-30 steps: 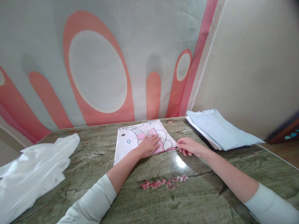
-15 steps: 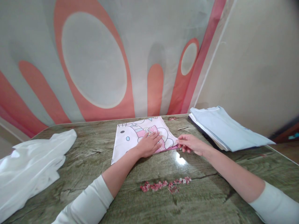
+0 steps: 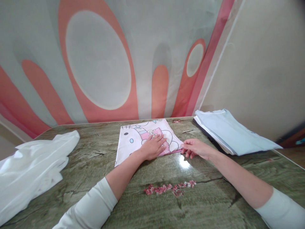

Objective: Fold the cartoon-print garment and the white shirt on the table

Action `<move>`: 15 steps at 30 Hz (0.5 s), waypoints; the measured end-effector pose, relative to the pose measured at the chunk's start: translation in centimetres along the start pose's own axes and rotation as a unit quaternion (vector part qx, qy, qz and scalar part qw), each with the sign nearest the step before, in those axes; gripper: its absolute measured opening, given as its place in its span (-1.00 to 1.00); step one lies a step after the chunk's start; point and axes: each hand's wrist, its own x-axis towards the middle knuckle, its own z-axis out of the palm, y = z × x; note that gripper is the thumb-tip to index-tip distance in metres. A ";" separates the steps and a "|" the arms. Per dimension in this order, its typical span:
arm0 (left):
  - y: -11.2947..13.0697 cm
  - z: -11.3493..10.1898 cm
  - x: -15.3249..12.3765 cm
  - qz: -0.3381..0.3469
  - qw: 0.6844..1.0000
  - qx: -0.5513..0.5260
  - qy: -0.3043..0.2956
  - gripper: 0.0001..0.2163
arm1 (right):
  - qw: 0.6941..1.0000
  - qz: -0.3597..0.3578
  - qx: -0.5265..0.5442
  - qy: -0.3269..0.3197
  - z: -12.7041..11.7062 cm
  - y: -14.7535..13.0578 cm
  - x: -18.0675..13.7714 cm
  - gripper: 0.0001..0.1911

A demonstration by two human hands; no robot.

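A folded pink-and-white cloth (image 3: 127, 149) printed with a cartoon cat lies near the far edge of the table. My left hand (image 3: 152, 147) rests flat on top of it, fingers stretched out, and hides part of the print. At the cloth's near right corner, my right hand (image 3: 194, 148) pinches the edge between thumb and fingers. That corner is drawn out to a point toward my right hand. Whether the cloth is a garment or a pillowcase I cannot tell.
On the left of the wood-patterned table (image 3: 133, 210) lies a crumpled white cloth (image 3: 30, 171). A stack of folded light-blue, white and dark fabrics (image 3: 233, 130) sits at the right. Pink flowers (image 3: 170, 187) are printed on the tabletop. Behind stands a patterned wall (image 3: 143, 47).
The view has shifted slightly, so everything sits a little further right. Both hands keep their places on the cloth, with no clear movement of it.
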 end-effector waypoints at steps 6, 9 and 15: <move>0.0 -0.1 -0.1 -0.002 1.000 0.000 -0.003 -0.51 | 0.999 0.000 0.024 0.030 -0.3 0.0 0.0 -0.76; 0.0 0.0 -0.1 -0.001 1.000 -0.001 -0.001 -0.50 | 0.998 -0.005 0.049 0.038 -0.4 0.0 0.0 -0.77; -0.1 0.1 0.0 0.001 1.000 0.001 -0.001 -0.50 | 0.999 0.011 0.053 0.008 -0.4 -0.3 -0.2 -0.76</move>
